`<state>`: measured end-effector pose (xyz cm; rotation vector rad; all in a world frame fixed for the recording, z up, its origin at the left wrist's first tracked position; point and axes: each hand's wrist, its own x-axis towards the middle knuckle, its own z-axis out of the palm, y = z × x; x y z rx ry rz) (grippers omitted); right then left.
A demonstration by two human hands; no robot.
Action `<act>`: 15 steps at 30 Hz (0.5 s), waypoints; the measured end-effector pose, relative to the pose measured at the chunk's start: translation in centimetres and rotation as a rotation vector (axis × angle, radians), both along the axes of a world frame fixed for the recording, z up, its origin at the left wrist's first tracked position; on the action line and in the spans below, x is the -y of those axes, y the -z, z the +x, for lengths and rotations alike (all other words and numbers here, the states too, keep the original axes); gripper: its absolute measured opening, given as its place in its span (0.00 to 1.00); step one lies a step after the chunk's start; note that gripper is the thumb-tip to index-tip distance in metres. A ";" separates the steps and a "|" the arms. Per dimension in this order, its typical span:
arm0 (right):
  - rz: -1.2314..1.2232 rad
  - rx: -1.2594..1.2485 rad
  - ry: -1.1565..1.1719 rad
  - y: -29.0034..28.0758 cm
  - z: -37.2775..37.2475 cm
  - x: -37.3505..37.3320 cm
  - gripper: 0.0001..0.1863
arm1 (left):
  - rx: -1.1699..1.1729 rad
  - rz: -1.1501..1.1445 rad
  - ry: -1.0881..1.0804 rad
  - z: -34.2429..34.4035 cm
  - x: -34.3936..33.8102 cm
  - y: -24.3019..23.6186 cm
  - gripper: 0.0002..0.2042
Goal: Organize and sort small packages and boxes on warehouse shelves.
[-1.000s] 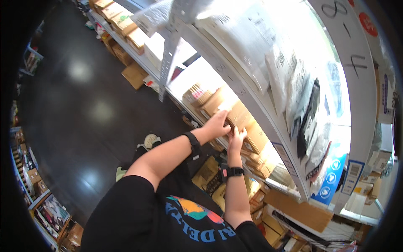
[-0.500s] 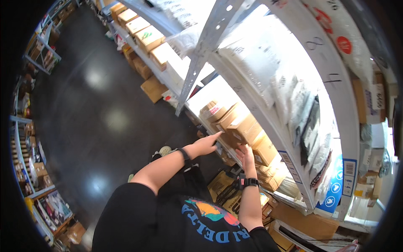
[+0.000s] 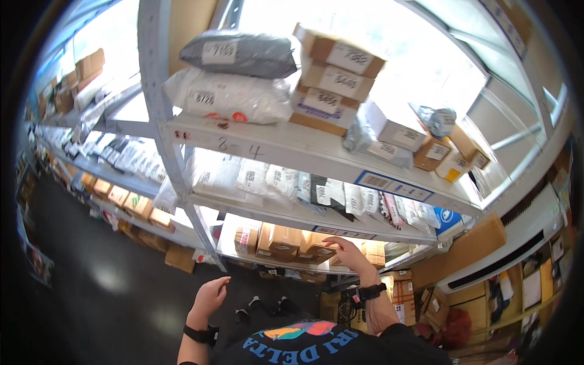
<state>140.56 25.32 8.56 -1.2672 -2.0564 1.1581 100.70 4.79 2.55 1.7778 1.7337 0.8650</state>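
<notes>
My right hand [image 3: 348,254] reaches to the front of the lowest visible shelf, its index finger stretched toward a row of brown cardboard boxes [image 3: 280,237]. It holds nothing, and whether the fingertips touch a box I cannot tell. Apart from the shelf, above the dark floor, my left hand [image 3: 210,294] hangs empty with its fingers loosely extended. Each wrist wears a black band. One shelf higher, bagged parcels [image 3: 283,180] stand in a tight row. On the top shelf are a grey bag [image 3: 240,53], a white bag [image 3: 231,97] and stacked cartons [image 3: 333,82].
A slanting metal upright [image 3: 159,103] stands at the rack's left. Flat brown cardboard [image 3: 459,250] and a long white unit [image 3: 508,252] are at the right. More loaded shelving runs off at the left, beside dark floor [image 3: 115,298]. Strong light comes from behind the rack.
The view has swung to face the rack more squarely, with the top shelf now in sight. My left hand has drawn back from the brown boxes; my right hand remains near them.
</notes>
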 end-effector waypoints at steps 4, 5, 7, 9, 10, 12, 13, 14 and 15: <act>0.163 0.003 -0.001 -6.7 0.1 1.5 0.22 | 1.243 0.180 0.073 1.1 -1.9 -11.1 0.12; 0.218 -0.008 0.008 -7.7 0.6 1.9 0.21 | 1.248 0.297 0.182 1.3 -2.0 -14.2 0.12; 0.207 -0.029 0.077 -9.7 1.3 3.6 0.22 | 1.080 0.497 0.307 1.7 -1.9 -19.5 0.10; 0.318 -0.034 0.106 -9.7 2.9 4.7 0.22 | 0.944 0.543 0.430 2.6 -1.7 -24.0 0.10; 0.417 -0.034 0.108 -9.7 3.7 5.5 0.23 | 0.806 0.593 0.517 3.3 -1.2 -26.4 0.10; 0.446 0.020 0.172 -9.0 4.3 6.7 0.21 | 0.597 0.707 0.733 3.8 -0.3 -30.2 0.12; 0.374 0.092 0.268 -8.6 4.8 7.5 0.20 | 0.542 0.725 0.885 4.1 -0.5 -32.6 0.13; 0.261 0.145 0.278 -9.6 4.2 8.5 0.20 | 0.466 0.744 1.014 3.9 -0.2 -34.8 0.14; 0.391 -0.034 0.215 -8.8 4.0 7.9 0.18 | 0.474 0.794 1.134 4.4 -0.3 -37.7 0.17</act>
